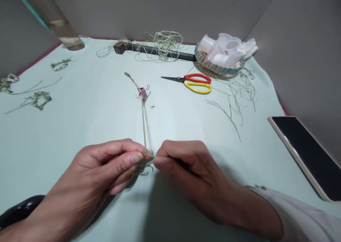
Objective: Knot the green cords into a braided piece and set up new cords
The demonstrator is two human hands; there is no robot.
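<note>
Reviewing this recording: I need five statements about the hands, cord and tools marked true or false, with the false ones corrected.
1. The left hand and right hand both pinch the green cord. True.
2. The scissors have one red and one yellow handle. True.
3. The right hand holds the scissors. False: they lie on the table, beyond both hands.
4. A binder clip is on the green cord. True.
5. The green cord droops slackly between binder clip and hands. False: that stretch runs straight.

It's pale green for the braided cord point(144, 126), maroon on the clip point(143, 93), red-and-yellow scissor handles point(187, 79), minty bench point(101, 107)
</note>
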